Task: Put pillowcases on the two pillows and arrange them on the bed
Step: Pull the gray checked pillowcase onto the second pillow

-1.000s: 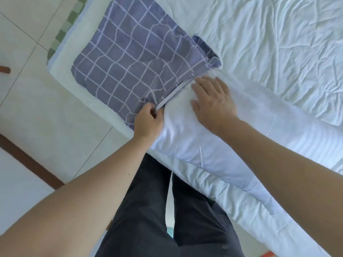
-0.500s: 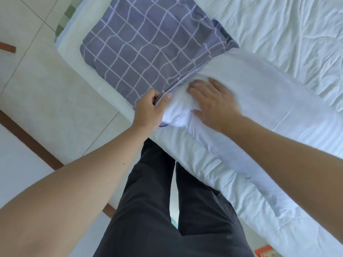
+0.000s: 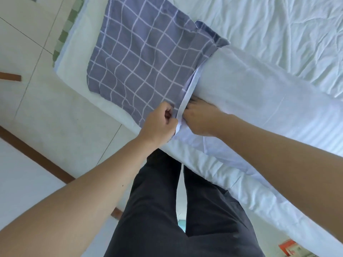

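1. Pillowcase (image 3: 141, 58), grey-blue with a white grid, lies at the corner of the bed (image 3: 278, 25), its open mouth turned toward the white pillow (image 3: 250, 93), which lies across the bed's near edge.
2. One end of the pillow is inside the pillowcase mouth; most of the pillow is bare and outside it. How far in the pillow reaches cannot be told.
3. The left hand (image 3: 159, 123) is curled, pinching the pale hem of the pillowcase at the near corner of the opening.
4. The right hand (image 3: 200, 117) lies on the pillow's near corner right at the hem, fingers bent and pushed toward the opening; their tips are hidden by the hem, so whether they grip cloth cannot be told.
5. Around: a wrinkled white sheet covers the bed; the person's dark trousers (image 3: 167, 210) stand against the bed edge; pale floor tiles (image 3: 27, 43) and a brown strip (image 3: 11, 77) lie to the left; an orange item (image 3: 289, 247) shows at the bottom right, too cut off to identify.
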